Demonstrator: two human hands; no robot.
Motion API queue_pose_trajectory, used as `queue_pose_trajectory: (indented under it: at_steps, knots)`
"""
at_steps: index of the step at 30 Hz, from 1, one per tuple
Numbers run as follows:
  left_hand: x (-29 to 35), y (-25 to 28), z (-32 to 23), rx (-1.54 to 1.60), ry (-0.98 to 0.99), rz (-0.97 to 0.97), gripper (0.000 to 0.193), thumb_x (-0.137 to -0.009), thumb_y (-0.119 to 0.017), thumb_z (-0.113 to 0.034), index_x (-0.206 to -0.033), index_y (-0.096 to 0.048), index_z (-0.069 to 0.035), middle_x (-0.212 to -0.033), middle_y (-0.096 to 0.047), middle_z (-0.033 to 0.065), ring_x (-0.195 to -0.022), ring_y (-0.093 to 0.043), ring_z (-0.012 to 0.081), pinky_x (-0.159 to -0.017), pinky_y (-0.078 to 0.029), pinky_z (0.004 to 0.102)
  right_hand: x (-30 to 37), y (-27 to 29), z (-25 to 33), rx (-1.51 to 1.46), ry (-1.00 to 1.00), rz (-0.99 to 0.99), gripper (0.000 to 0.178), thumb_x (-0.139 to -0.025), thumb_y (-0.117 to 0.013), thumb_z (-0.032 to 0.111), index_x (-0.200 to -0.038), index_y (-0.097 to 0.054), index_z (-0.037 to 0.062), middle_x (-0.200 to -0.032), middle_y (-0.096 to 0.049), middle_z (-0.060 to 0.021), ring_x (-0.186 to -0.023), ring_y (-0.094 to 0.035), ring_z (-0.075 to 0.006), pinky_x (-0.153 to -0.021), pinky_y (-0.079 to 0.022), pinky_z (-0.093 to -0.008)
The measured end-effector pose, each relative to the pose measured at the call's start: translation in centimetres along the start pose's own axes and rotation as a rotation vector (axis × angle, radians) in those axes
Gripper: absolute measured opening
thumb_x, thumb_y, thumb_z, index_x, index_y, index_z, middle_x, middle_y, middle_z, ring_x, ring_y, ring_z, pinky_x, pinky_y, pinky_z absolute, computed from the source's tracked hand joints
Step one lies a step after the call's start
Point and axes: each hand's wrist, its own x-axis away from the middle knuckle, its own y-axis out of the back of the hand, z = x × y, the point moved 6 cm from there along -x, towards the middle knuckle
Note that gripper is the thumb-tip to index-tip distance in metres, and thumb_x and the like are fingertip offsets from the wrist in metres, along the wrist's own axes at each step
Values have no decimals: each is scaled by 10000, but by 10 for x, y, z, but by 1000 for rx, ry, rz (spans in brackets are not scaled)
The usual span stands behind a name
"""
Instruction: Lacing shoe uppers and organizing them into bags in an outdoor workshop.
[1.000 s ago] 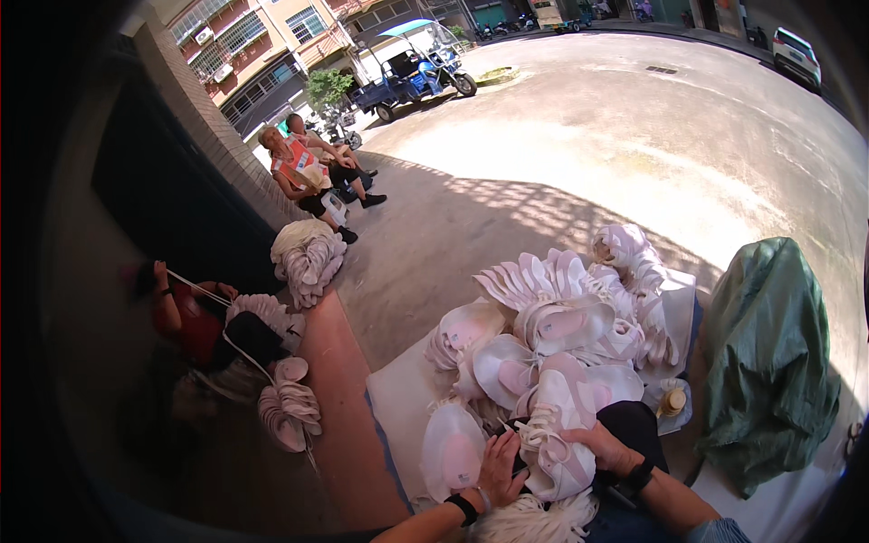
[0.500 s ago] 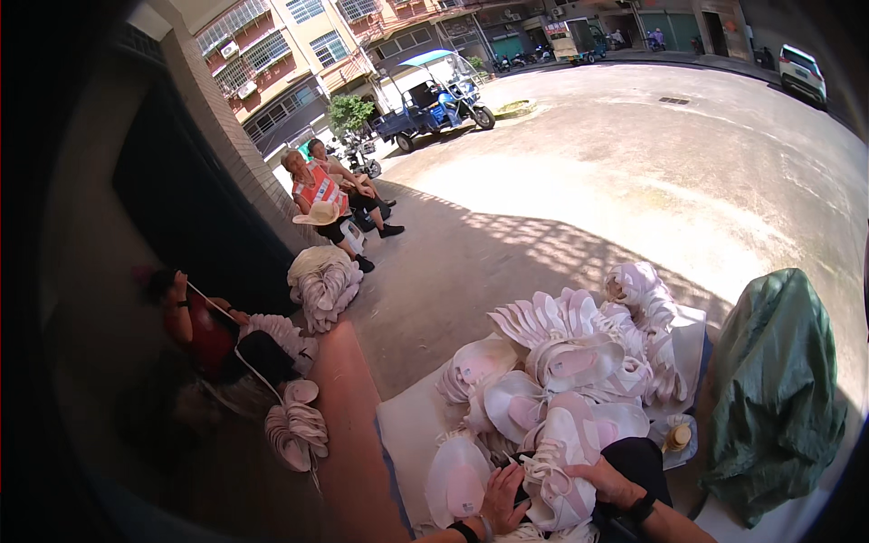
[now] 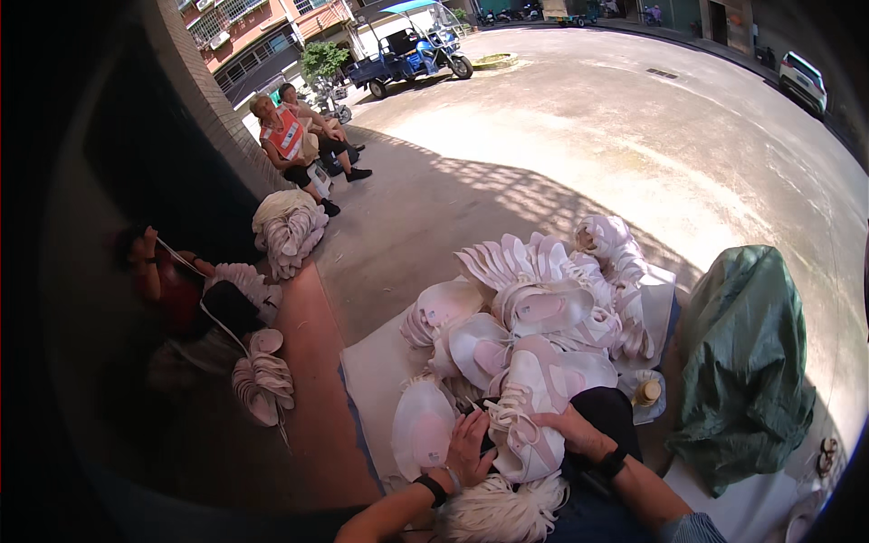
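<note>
On my lap lies a white and pink shoe upper (image 3: 534, 380), its white laces crossing the tongue. My right hand (image 3: 584, 432) grips its right side near the heel end, thumb on top. At the other side, my left hand (image 3: 469, 448) lies with fingers stretched out and a little apart, close to the loose lace ends; whether a fingertip touches a lace is hard to make out. A thick bundle of loose white laces (image 3: 502, 511) sits just below the shoe upper. Beside my left hand rests another pale upper with a pink insole (image 3: 424, 430).
Stacked shoe uppers (image 3: 543, 308) cover much of a pale sheet (image 3: 376, 362) ahead. A jar with a yellowish lid (image 3: 646, 392) and a green-covered heap (image 3: 747, 362) stand right. At left, a co-worker (image 3: 176, 290) sits by more stacks; two seated people (image 3: 288, 136) are farther off.
The view has shifted, so everything sits higher and more to the left, and more of my forearms and the lace bundle shows. My right hand keeps its grip on the shoe upper.
</note>
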Motion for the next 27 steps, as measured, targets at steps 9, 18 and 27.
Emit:
queue_pose_trajectory:
  at_steps: [9, 18, 27]
  knots:
    - [6, -7, -14, -70, -21, 50, 703, -758, -631, -129, -1351, -309, 68, -1343, -383, 276, -1295, -320, 438, -1104, -205, 533, 20, 1, -1, 45, 91, 44, 540, -833, -698, 129, -1301, -458, 6, -1213, -573, -76, -1083, -557, -173, -950, -446, -318]
    - [5, -4, -5, -39, -12, 9, 696, -759, -620, -168, -1340, -319, 69, -1347, -396, 257, -1290, -326, 433, -1098, -193, 540, 19, -2, 2, 33, 113, 55, 500, -838, -691, 129, -1274, -484, -3, -1183, -583, -68, -1054, -557, -157, -916, -450, -298]
    - [3, -1, -7, -12, 1, 11, 714, -750, -638, -128, -1358, -322, 71, -1353, -364, 299, -1272, -338, 452, -1098, -229, 511, 11, 8, -5, 114, 96, 65, 575, -833, -684, 117, -1335, -426, 4, -1258, -550, -78, -1130, -535, -173, -978, -424, -318]
